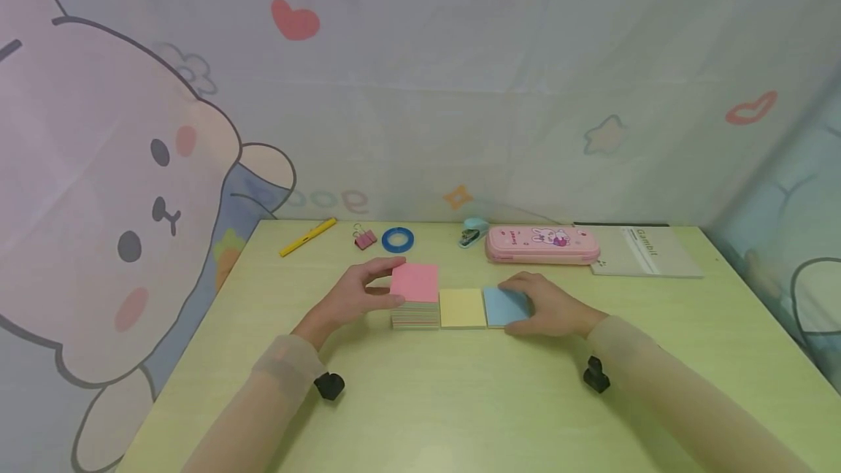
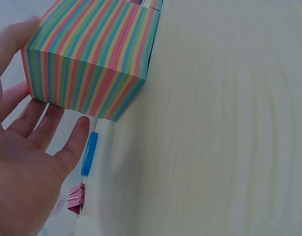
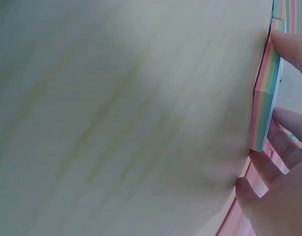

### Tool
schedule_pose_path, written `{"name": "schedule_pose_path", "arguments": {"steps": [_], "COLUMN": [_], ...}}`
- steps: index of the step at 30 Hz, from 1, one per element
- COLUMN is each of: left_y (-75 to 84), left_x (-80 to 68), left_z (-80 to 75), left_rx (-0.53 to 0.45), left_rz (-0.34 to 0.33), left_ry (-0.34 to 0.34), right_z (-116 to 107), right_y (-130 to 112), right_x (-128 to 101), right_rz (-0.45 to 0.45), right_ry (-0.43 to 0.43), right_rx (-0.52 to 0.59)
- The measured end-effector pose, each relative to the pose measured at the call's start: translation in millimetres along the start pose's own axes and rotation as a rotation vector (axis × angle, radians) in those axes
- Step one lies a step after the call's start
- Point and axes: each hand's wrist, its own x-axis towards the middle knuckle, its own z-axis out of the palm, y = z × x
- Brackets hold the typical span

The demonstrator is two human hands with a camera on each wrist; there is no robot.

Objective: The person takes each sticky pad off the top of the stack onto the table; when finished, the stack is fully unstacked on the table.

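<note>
Since the head view shows the most, that one goes first: both hands are on the sticky-note pads lined up on the pale green table (image 1: 420, 414). The left hand (image 1: 351, 290) is partly closed, gripping the left side of a tall striped stack (image 1: 415, 298) with a pink top sheet. The right hand (image 1: 552, 305) has a thin blue-topped pad (image 1: 506, 307) pinched, thumb at the near edge and fingers at the far one. Sitting between those two is a yellow-topped pad (image 1: 463, 309), just beside each. Farther back you've got a yellow pen (image 1: 307, 237), a pink binder clip (image 1: 365, 239), a roll of blue tape (image 1: 385, 241), a pink pencil case (image 1: 542, 246) and a notebook (image 1: 647, 251) marked "Gambit".

Left wrist cam: thumb on one side of that stack, fingers spread along the other, so it's a pretty wide grip. Sheets run in pink, yellow, green and blue stripes. The tape and clip show up past the fingers.

Right wrist cam: thumb and fingertips touch the thin pad from opposite sides, fingers bent. Part of the tall stack pokes in at the top corner, and the pink case is behind the fingers.
</note>
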Motion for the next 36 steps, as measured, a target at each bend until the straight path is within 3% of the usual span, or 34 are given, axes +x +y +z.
{"name": "schedule_pose_path", "arguments": {"steps": [7,13,19,26,36], "left_y": [2.1,-0.1,0.4,0.3,-0.5], "left_x": [-1.9,-3.2,-3.5,-5.5,-5.9], "left_z": [2.6,4.0,5.5,6.0,5.4], "left_rx": [0.016,0.010,-0.021,-0.018,-0.046], "left_rz": [0.004,-0.004,-0.009,0.010,0.009], "left_ry": [0.009,0.015,0.012,0.009,-0.008], "right_z": [-2,-3,13,27,18], "right_y": [-13,-64,-102,-108,-96], "right_x": [8,31,60,76,66], "right_rz": [-0.036,-0.065,-0.115,-0.217,-0.139], "right_ry": [0.087,0.116,0.089,0.121,0.143], "right_rx": [0.030,0.167,0.188,0.153,0.209]}}
